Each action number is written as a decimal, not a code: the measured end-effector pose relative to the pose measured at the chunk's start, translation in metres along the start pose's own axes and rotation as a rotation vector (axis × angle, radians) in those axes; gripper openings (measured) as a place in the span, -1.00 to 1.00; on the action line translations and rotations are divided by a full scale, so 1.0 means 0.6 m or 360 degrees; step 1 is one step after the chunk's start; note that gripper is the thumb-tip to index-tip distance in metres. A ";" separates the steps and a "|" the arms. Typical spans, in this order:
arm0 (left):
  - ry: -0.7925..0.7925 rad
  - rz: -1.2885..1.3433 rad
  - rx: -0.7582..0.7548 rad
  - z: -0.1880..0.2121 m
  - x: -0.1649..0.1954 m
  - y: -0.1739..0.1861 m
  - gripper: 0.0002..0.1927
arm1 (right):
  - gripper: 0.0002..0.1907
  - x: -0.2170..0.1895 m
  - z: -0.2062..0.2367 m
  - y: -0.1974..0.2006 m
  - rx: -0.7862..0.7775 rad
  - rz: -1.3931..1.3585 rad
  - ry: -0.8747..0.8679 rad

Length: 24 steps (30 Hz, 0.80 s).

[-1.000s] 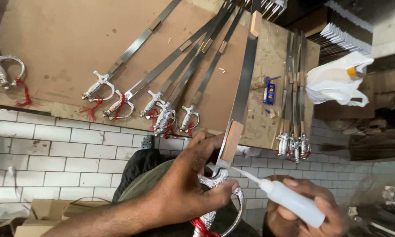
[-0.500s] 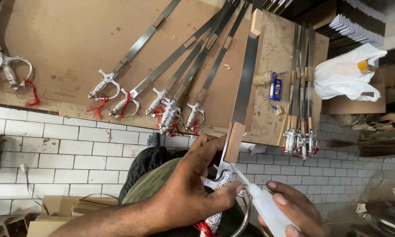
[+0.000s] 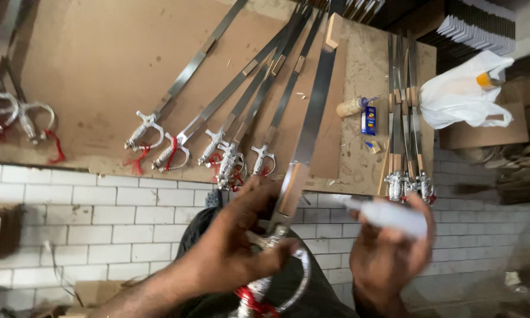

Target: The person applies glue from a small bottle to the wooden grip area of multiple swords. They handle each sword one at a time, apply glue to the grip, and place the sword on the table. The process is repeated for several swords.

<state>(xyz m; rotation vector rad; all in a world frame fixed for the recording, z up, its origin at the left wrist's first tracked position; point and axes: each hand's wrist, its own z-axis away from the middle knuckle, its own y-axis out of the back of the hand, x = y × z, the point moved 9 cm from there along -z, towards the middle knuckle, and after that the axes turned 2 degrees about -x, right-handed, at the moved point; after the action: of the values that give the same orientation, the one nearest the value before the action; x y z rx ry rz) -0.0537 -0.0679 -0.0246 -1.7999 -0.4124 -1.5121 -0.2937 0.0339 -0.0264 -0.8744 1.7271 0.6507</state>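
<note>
Far left on the brown board (image 3: 100,70), loose silver hilts (image 3: 17,118); further along, a row of finished swords (image 3: 218,123) with red tassels. My left hand (image 3: 235,253) clenches the hilt of the sword (image 3: 303,141) I'm working, blade running up over the board's edge. My right hand (image 3: 388,259) grasps a white squeeze bottle (image 3: 388,213), nozzle just beside the blade. White plastic bag (image 3: 465,94) far right.
</note>
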 end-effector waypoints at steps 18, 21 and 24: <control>0.1081 -0.0623 -0.0079 0.012 -0.134 0.138 -0.50 | -0.53 0.118 -0.040 -0.201 -0.0420 -0.1615 -0.0978; 0.1003 -0.0351 0.0060 -0.038 -0.154 0.122 -0.53 | -0.52 0.124 -0.006 -0.235 -0.0546 -0.1579 -0.1006; 0.1044 -0.0425 0.0072 -0.060 -0.158 0.117 -0.58 | -0.58 0.121 0.008 -0.228 -0.0644 -0.1656 -0.0884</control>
<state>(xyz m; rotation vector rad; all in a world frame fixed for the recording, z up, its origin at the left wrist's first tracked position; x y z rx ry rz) -0.0571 -0.1206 -0.1358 -1.1450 -0.3575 -2.1440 -0.1937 -0.0599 -0.0985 -1.5204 0.4954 0.4445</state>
